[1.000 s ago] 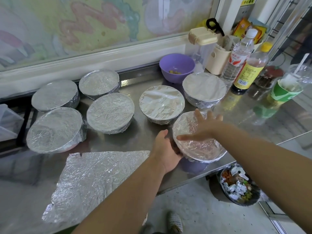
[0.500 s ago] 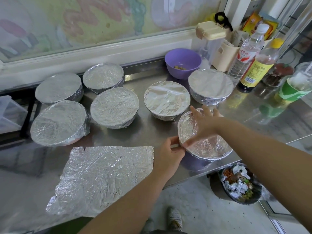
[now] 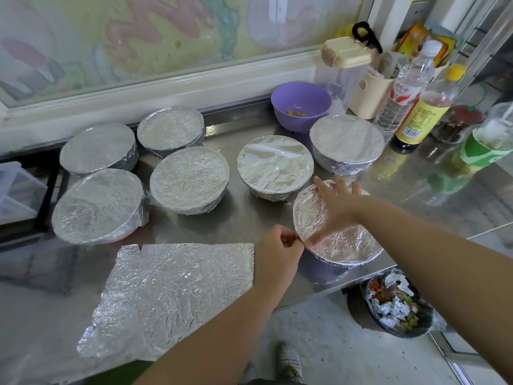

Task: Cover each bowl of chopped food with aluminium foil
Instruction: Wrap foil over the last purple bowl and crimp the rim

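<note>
1. Sealing a seventh bowl (image 3: 350, 261) at the counter's (image 3: 244, 220) near edge: the right hand (image 3: 334, 211) lies flat on its foil cover (image 3: 342, 244), fingers spread wide. The left hand (image 3: 277, 252) pinches that cover at the rim's 8 o'clock.
2. Six wrapped bowls (image 3: 190, 184) stand from its 9 to 12 o'clock and look finished.
3. Left to do: the purple bowl (image 3: 301, 102) at 11 o'clock is open with food inside. A spare foil sheet (image 3: 177, 295) lies at 8 o'clock.

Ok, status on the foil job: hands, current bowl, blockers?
Left hand pinches foil rim of nearest round foil-covered bowl; right hand flat on top. Round purple plastic bowl uncovered, crumpled foil sheet ready. Nothing blocking.
</note>
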A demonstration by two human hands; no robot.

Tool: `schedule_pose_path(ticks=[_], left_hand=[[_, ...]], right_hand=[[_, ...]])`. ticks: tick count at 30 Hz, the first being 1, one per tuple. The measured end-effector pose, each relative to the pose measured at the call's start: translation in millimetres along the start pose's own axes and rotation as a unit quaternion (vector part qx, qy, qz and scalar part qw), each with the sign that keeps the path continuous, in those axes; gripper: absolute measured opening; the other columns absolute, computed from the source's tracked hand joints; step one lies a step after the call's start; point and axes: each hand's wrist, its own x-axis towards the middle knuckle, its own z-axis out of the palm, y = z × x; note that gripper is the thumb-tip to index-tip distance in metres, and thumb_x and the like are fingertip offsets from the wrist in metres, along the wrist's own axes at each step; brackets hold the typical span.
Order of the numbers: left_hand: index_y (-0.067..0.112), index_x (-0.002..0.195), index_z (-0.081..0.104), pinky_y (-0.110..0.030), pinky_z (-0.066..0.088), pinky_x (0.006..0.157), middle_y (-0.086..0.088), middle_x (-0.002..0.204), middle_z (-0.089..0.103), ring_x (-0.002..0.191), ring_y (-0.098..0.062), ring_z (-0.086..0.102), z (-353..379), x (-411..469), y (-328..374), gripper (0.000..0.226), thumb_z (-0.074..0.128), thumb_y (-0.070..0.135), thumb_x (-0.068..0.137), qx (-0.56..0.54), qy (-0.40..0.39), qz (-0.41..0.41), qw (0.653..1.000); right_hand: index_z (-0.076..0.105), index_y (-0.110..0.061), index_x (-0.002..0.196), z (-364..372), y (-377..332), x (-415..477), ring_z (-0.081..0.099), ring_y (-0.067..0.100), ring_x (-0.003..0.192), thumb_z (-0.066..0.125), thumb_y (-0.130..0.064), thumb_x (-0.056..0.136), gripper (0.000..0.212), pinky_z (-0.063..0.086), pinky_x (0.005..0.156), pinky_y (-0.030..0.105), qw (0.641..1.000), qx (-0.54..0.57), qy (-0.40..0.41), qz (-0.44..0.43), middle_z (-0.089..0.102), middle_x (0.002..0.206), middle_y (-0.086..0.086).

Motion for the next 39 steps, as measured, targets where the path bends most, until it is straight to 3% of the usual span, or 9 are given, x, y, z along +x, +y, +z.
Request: schedule_pose_path(ticks=[7,11,16,21,26,30,34,37,39], left_hand=[[0.035,0.085,0.071,-0.008,0.046,0.063,0.020,0.076,0.071,0.074,0.007,0.065,-3,-13,11,0.017,0.068,0.019,0.089,-0.094,-0.012,-0.077,0.993],[0.024,0.104,0.076,-0.022,0.053,0.084,0.009,0.096,0.077,0.093,-0.001,0.070,-10,-18,21,0.036,0.053,-0.002,0.095,-0.229,-0.093,-0.169,0.954],[0.003,0.127,0.058,-0.028,0.052,0.091,-0.008,0.115,0.069,0.117,-0.017,0.062,-27,-11,39,0.034,0.036,-0.006,0.102,-0.314,-0.181,-0.231,0.903],[-0.005,0.134,0.053,-0.037,0.053,0.089,-0.020,0.130,0.063,0.122,-0.030,0.061,-32,-2,39,0.038,0.040,-0.004,0.099,-0.389,-0.164,-0.319,0.848],[0.001,0.143,0.045,-0.048,0.032,0.115,-0.014,0.143,0.055,0.136,-0.027,0.049,-39,0,41,0.044,0.034,0.004,0.100,-0.455,-0.134,-0.301,0.827],[0.006,0.152,0.033,-0.043,0.033,0.115,-0.011,0.151,0.047,0.138,-0.026,0.047,-30,9,38,0.047,0.036,0.011,0.105,-0.468,-0.115,-0.260,0.837],[0.002,0.142,0.045,-0.041,0.040,0.113,-0.012,0.131,0.063,0.130,-0.028,0.054,-24,1,38,0.041,0.036,-0.003,0.102,-0.466,-0.091,-0.242,0.846],[0.012,0.095,0.070,-0.031,0.050,0.097,0.000,0.086,0.076,0.102,-0.020,0.067,-19,-10,36,0.042,0.037,-0.012,0.098,-0.424,-0.091,-0.217,0.875],[0.020,0.088,0.071,-0.027,0.050,0.094,0.007,0.080,0.076,0.096,-0.013,0.067,-15,-17,34,0.044,0.041,-0.011,0.099,-0.394,-0.084,-0.208,0.891]], right_hand=[[-0.037,-0.049,0.144,0,0,-1,-0.024,0.046,0.149,0.055,-0.101,-0.006,0.183,0.014,0.113,0.077,1.000,0.006,0.002,0.000,-0.032,0.164,0.001],[-0.037,-0.049,0.144,0,0,0,-0.023,0.047,0.149,0.057,-0.100,-0.003,0.182,0.014,0.114,0.076,1.000,0.003,0.005,0.003,-0.031,0.164,0.000],[-0.036,-0.049,0.144,2,0,4,-0.021,0.047,0.150,0.060,-0.100,0.000,0.180,0.015,0.114,0.076,1.000,-0.001,0.011,0.005,-0.030,0.165,0.000],[-0.035,-0.048,0.145,3,1,5,-0.021,0.047,0.150,0.058,-0.101,0.000,0.181,0.014,0.115,0.075,1.000,0.001,0.016,0.010,-0.029,0.165,0.001],[-0.034,-0.039,0.149,14,4,10,-0.018,0.045,0.152,0.039,-0.112,0.005,0.177,0.012,0.116,0.073,0.996,0.035,0.047,0.070,-0.027,0.166,0.008],[-0.033,-0.037,0.151,7,10,1,-0.019,0.047,0.150,0.033,-0.113,0.008,0.175,0.005,0.112,0.080,0.995,0.036,0.053,0.082,-0.030,0.163,0.012],[-0.029,-0.042,0.152,7,1,-5,-0.024,0.044,0.150,0.054,-0.106,0.028,0.163,0.006,0.108,0.084,0.997,0.026,0.066,0.013,-0.030,0.165,-0.002],[-0.026,-0.042,0.154,8,-4,-8,-0.021,0.044,0.151,0.061,-0.100,0.040,0.155,0.008,0.107,0.085,0.998,0.018,0.063,0.015,-0.026,0.166,-0.004],[-0.026,-0.041,0.154,7,-4,-8,-0.021,0.045,0.151,0.058,-0.102,0.036,0.158,0.010,0.108,0.084,0.998,0.016,0.054,0.015,-0.025,0.167,-0.002]])
